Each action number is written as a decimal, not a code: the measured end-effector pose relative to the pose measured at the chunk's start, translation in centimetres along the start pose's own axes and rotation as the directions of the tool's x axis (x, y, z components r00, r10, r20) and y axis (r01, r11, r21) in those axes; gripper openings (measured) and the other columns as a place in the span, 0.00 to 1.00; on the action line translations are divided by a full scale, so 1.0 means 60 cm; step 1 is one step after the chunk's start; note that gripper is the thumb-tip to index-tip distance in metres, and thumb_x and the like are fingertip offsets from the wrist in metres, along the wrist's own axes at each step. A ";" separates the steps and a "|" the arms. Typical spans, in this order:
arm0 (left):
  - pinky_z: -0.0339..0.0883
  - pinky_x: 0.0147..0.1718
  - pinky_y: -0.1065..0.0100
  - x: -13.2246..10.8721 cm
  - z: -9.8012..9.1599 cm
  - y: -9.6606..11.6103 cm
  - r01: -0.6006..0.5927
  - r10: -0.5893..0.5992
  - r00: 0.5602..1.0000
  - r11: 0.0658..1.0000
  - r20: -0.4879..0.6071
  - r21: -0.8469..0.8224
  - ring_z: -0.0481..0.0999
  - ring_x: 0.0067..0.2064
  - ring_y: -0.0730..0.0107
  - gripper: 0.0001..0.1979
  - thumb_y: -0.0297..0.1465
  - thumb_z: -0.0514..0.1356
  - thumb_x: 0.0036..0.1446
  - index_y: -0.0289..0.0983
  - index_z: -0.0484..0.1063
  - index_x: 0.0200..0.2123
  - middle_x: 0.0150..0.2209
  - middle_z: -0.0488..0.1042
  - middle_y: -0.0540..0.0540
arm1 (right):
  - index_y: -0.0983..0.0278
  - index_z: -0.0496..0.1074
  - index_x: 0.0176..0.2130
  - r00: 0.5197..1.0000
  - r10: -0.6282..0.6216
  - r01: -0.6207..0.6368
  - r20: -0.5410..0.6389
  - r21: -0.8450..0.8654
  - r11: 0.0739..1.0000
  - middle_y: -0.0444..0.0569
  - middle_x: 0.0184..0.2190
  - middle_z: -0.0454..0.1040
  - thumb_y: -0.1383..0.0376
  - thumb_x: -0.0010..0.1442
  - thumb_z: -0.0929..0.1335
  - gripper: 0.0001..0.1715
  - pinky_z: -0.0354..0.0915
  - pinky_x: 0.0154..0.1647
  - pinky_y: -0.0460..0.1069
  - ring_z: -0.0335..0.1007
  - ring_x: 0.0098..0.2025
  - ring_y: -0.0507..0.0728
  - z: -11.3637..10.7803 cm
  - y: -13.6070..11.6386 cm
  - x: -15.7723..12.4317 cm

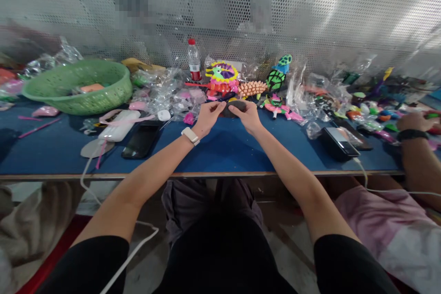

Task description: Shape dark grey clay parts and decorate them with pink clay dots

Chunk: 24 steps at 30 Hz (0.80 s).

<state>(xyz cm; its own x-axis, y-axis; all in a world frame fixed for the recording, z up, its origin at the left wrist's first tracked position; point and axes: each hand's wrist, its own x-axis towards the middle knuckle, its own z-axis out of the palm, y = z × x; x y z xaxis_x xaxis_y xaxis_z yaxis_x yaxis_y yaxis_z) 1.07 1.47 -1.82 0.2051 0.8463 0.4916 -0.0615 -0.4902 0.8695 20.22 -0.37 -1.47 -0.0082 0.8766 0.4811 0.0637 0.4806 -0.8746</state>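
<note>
Left of the held dark piece (235, 107), green basket (48, 83) with orange block (91, 87)

On the left of the blue table (220, 147) we see a green basket (77, 87). Nearer lie a white power bank (119, 125) and a black phone (141, 140), side by side. Far back, a red-capped bottle (194, 60) stands upright before the perforated metal screen (310, 9). To the right we find a green turtle toy (275, 78), crumpled clear bags (320, 85) and a black box (339, 143) with a white cable.
</note>
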 end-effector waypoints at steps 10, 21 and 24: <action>0.88 0.55 0.49 -0.007 -0.010 0.001 -0.216 0.212 0.976 0.941 0.043 0.259 0.91 0.51 0.50 0.25 0.54 0.71 0.73 0.37 0.90 0.50 0.54 0.91 0.32 | 0.59 0.84 0.38 0.988 0.138 -0.132 -0.063 0.094 0.987 0.46 0.35 0.84 0.28 0.47 0.84 0.41 0.82 0.47 0.58 0.80 0.39 0.59 0.016 0.022 -0.002; 0.87 0.41 0.56 0.006 -0.010 -0.014 -0.077 0.066 0.996 0.980 0.066 0.184 0.88 0.37 0.57 0.26 0.57 0.74 0.64 0.38 0.86 0.37 0.37 0.90 0.40 | 0.58 0.81 0.35 0.989 0.117 -0.118 -0.085 0.001 0.993 0.47 0.35 0.84 0.32 0.48 0.83 0.36 0.80 0.54 0.58 0.81 0.42 0.60 0.012 0.025 0.003; 0.88 0.39 0.56 0.007 -0.009 -0.019 -0.027 0.017 0.997 0.993 0.081 0.118 0.87 0.36 0.57 0.30 0.61 0.74 0.60 0.37 0.86 0.37 0.36 0.89 0.40 | 0.58 0.84 0.37 0.992 0.094 -0.094 -0.081 0.002 0.996 0.49 0.38 0.87 0.33 0.49 0.83 0.35 0.81 0.56 0.59 0.82 0.45 0.61 0.011 0.030 0.002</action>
<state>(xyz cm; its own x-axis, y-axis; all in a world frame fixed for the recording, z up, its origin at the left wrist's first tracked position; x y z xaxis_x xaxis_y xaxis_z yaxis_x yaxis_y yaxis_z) 0.69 2.49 -2.61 0.2821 0.8182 0.5009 0.0491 -0.5338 0.8442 19.69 0.63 -3.02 0.0791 0.9131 0.3999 0.0621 0.3959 -0.9162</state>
